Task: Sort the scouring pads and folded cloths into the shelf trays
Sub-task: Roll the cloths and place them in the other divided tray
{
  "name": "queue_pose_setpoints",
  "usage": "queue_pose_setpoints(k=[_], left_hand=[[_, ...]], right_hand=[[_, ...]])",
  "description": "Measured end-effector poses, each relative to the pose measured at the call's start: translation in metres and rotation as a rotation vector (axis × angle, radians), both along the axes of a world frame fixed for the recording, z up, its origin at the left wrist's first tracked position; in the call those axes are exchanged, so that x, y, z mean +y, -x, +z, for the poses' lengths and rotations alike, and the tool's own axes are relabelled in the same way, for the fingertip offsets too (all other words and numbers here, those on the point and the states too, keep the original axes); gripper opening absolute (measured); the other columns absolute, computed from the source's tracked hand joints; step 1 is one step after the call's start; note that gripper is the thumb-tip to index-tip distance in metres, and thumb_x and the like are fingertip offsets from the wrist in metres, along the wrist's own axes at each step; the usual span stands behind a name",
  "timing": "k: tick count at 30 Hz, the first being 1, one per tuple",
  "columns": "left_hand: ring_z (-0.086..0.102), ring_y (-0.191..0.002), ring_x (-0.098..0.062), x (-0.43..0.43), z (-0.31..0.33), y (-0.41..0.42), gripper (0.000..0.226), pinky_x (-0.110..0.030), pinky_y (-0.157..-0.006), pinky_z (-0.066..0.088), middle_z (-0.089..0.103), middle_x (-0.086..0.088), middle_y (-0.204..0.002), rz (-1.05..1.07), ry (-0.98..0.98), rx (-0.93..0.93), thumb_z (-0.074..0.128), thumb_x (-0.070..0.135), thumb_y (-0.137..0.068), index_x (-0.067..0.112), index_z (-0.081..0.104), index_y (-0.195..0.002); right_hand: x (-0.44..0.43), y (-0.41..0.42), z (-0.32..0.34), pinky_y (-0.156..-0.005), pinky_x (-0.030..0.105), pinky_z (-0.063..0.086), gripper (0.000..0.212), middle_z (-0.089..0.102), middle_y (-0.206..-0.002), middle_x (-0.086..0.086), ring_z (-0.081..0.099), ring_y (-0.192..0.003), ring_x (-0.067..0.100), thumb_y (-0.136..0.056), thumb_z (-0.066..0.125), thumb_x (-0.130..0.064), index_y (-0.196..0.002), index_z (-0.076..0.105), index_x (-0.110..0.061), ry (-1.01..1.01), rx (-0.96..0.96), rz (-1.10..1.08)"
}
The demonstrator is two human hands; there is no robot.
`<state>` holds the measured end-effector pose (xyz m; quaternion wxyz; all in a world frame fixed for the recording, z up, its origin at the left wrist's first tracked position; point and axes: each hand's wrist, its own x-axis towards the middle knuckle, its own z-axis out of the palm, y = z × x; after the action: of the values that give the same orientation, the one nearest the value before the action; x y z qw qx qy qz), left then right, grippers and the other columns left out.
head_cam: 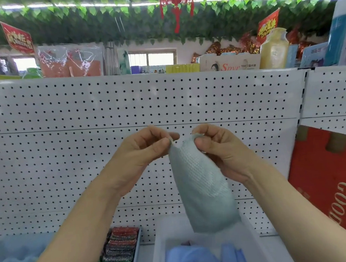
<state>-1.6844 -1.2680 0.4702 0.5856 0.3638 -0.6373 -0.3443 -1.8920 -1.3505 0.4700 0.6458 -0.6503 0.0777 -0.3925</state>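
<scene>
A pale grey-green waffle cloth [200,184] hangs in front of the pegboard. My left hand [140,151] pinches its upper left corner. My right hand [220,150] pinches its upper right edge, thumb in front. The cloth's lower end dangles just above a white plastic tray [252,227] that holds blue folded cloths [189,256]. To the left, a narrow tray [137,248] is packed with a row of red, green and silver scouring pads [119,251].
A white pegboard wall [88,157] stands behind the shelf. Blue egg-crate foam [15,258] lies at the lower left. A red cardboard box [333,181] leans at the right. Bottles, boxes and packets line the top shelf.
</scene>
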Motion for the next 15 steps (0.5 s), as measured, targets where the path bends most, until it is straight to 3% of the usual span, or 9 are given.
queue_pose_setpoints(k=[5, 8, 12, 15], left_hand=[[0.061, -0.123, -0.017, -0.007, -0.006, 0.01, 0.003, -0.039, -0.106, 0.043, 0.068, -0.004, -0.127, -0.054, -0.061, 0.052, 0.069, 0.017, -0.079, 0.016, 0.07, -0.081], [0.06, -0.124, -0.019, -0.011, -0.01, 0.011, 0.006, -0.041, -0.105, 0.043, 0.066, -0.004, -0.13, -0.087, -0.084, 0.092, 0.069, 0.014, -0.079, 0.019, 0.071, -0.077], [0.063, -0.12, -0.022, -0.013, -0.014, 0.011, 0.003, -0.037, -0.096, 0.048, 0.068, -0.007, -0.126, -0.075, -0.148, 0.13, 0.071, 0.014, -0.078, 0.014, 0.069, -0.08], [0.069, -0.105, -0.018, -0.012, -0.012, 0.009, 0.029, -0.034, -0.088, 0.053, 0.072, -0.009, -0.116, 0.047, -0.158, 0.079, 0.072, 0.036, -0.082, 0.009, 0.071, -0.095]], right_hand=[[0.003, -0.015, -0.013, -0.072, 0.029, 0.051, 0.008, 0.065, -0.097, 0.009, 0.062, -0.079, 0.018, -0.079, 0.075, -0.012, -0.087, 0.072, -0.012, 0.004, -0.03, 0.054], [0.01, -0.023, -0.02, -0.074, 0.028, 0.055, 0.01, 0.072, -0.089, 0.007, 0.067, -0.079, 0.017, -0.084, 0.063, -0.001, -0.085, 0.071, -0.008, -0.057, -0.051, 0.076], [0.014, -0.027, -0.023, -0.081, 0.032, 0.058, 0.011, 0.072, -0.09, 0.007, 0.069, -0.085, 0.02, -0.081, 0.065, -0.002, -0.082, 0.07, -0.011, -0.123, -0.03, 0.054], [0.012, -0.029, -0.025, -0.077, 0.031, 0.057, 0.012, 0.072, -0.091, 0.008, 0.068, -0.084, 0.021, -0.077, 0.069, -0.004, -0.083, 0.069, -0.014, -0.133, -0.041, -0.018]])
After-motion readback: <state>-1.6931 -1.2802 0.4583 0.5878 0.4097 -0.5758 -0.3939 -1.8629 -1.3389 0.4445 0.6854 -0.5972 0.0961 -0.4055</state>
